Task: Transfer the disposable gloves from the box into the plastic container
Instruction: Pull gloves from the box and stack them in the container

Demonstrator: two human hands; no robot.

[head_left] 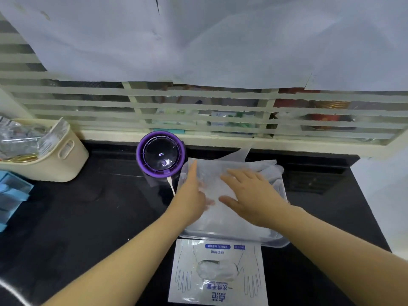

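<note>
A clear plastic container [234, 240] sits on the black counter, filled with a stack of thin translucent disposable gloves [220, 217] whose fingers spill over its far right edge. My left hand [189, 195] rests edge-on along the stack's left side, fingers straight. My right hand [249, 193] lies flat, palm down, on top of the gloves with fingers spread. In front of the container lies the white glove box [217, 272], flat, with blue hand outlines and an oval opening showing a few gloves inside.
A round purple and black device [160, 156] with a white cable stands just left of the container's far corner. A cream basket [55, 160] with packets sits at far left, blue items below it. A slatted window ledge runs behind.
</note>
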